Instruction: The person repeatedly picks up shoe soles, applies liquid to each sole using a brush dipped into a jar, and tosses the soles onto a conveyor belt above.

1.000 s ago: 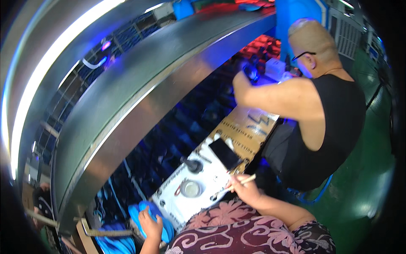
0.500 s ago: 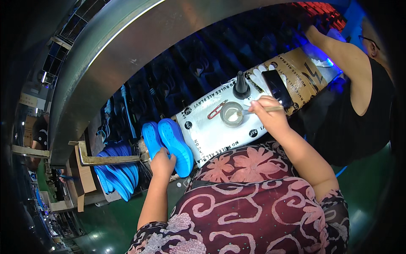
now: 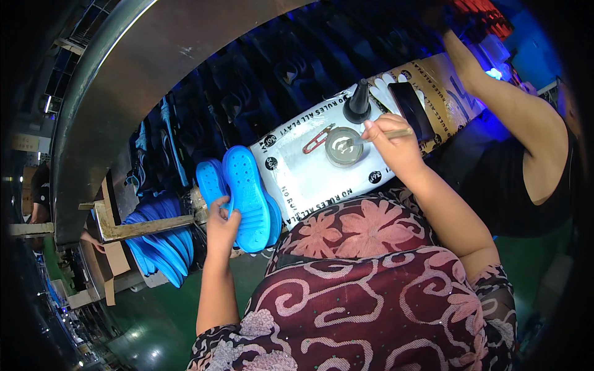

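White printed plastic sheet [image 3: 309, 176] with round black marks — landmark. Just past its far end: brown printed cardboard [image 3: 442, 86]; on it, a black phone [image 3: 413, 111] — screen dark.

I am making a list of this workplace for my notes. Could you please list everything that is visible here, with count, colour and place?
shoe soles: two, blue, under the left hand
stacked soles: several, blue, lower left
round dish: one, grey, on the white sheet
white sheet: one, on the bench
scissors: one, red, left of the dish
black bottle: one, behind the dish
phone: one, black, right of the bottle
co-worker's arm: one, upper right
left hand: on the soles
right hand: fingers hold a brush at the dish
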A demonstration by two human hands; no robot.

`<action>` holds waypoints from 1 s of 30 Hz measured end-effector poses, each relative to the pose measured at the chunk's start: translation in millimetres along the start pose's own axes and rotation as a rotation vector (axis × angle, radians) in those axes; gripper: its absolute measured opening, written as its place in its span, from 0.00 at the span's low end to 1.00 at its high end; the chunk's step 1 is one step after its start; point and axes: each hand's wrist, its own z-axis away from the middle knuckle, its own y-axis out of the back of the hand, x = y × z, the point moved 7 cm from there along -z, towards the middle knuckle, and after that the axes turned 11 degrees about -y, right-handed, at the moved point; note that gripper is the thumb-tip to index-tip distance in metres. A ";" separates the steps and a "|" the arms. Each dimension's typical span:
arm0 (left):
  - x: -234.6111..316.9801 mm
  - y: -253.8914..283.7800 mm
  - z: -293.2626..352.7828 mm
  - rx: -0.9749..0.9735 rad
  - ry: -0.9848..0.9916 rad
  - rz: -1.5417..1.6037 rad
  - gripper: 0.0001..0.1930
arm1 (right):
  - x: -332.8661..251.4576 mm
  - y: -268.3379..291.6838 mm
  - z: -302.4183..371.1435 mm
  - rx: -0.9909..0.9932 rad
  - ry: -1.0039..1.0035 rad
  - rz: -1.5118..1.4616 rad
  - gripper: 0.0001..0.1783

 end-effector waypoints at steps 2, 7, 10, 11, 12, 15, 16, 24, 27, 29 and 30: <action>-21.4 -8.5 7.1 -0.179 0.263 0.536 0.19 | 0.4 -0.9 2.2 -0.004 0.017 0.035 0.16; 16.9 -31.3 33.8 -0.314 0.492 1.031 0.27 | 16.3 -0.3 7.3 0.024 -0.089 0.013 0.16; 30.6 -33.7 45.8 -0.216 0.452 1.229 0.34 | 21.2 14.0 13.7 0.063 -0.272 -0.244 0.20; 37.3 -36.4 49.6 -0.213 0.447 1.231 0.34 | 24.4 16.2 16.8 0.058 -0.345 -0.324 0.20; 48.5 -36.3 48.5 -0.216 0.356 1.215 0.35 | 22.4 18.1 18.5 0.054 -0.341 -0.327 0.20; 103.7 -44.4 35.0 -0.104 0.076 1.093 0.34 | 22.2 25.7 26.8 0.056 -0.439 -0.485 0.21; 119.2 -45.5 29.4 -0.048 0.007 0.975 0.34 | 13.5 29.2 29.3 0.070 -0.445 -0.515 0.22; 165.3 -54.8 17.2 0.120 -0.447 0.514 0.32 | -87.9 33.2 54.7 -0.080 0.136 -0.232 0.18; 183.5 -53.3 19.2 0.180 -0.601 0.429 0.33 | -107.7 28.6 62.9 -0.070 0.328 -0.095 0.14; 192.1 -51.7 21.6 0.246 -0.688 0.430 0.31 | -108.0 25.0 62.4 -0.070 0.331 -0.085 0.14; 193.6 -52.6 20.9 0.244 -0.685 0.428 0.31 | -107.9 22.7 61.8 -0.072 0.337 -0.075 0.13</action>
